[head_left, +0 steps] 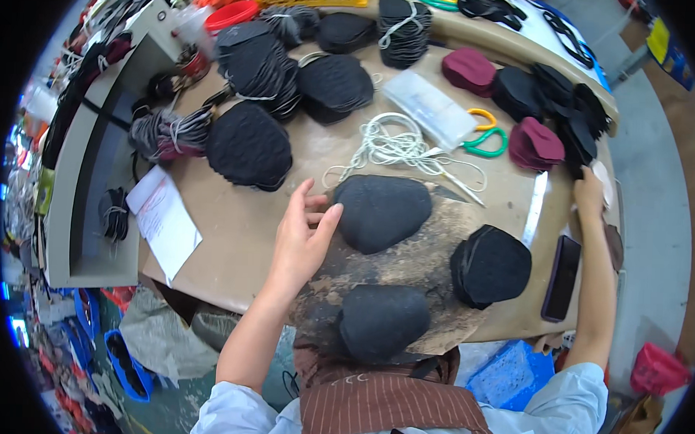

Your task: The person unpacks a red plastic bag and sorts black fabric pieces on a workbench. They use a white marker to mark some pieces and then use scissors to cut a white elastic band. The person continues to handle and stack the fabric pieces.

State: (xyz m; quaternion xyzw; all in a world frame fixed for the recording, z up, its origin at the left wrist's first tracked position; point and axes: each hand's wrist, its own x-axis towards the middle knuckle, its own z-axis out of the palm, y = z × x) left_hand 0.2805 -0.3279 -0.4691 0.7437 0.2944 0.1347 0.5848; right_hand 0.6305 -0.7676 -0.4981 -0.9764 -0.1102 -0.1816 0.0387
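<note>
A rounded black fabric piece (pixel 383 212) lies on a worn, stained board (pixel 454 221) at the middle of the table. My left hand (pixel 305 231) is at its left edge, fingers apart and holding nothing; whether a fingertip touches the piece is unclear. Closer to me lies another black piece (pixel 384 321), and to its right sits a thick black stack (pixel 491 266). My right hand (pixel 589 189) reaches to the table's right side, by a pale piece (pixel 603 184) and below several black pieces (pixel 576 132). Its fingertips are too small and partly hidden to read.
White cord (pixel 396 146) lies in a tangle beyond the board, near a clear plastic box (pixel 430 109) and green-and-yellow scissors (pixel 486 138). Maroon stacks (pixel 535 144), a metal ruler (pixel 535 208) and a phone (pixel 561 278) are at right. Black stacks (pixel 249 145) and a paper sheet (pixel 164 218) lie left.
</note>
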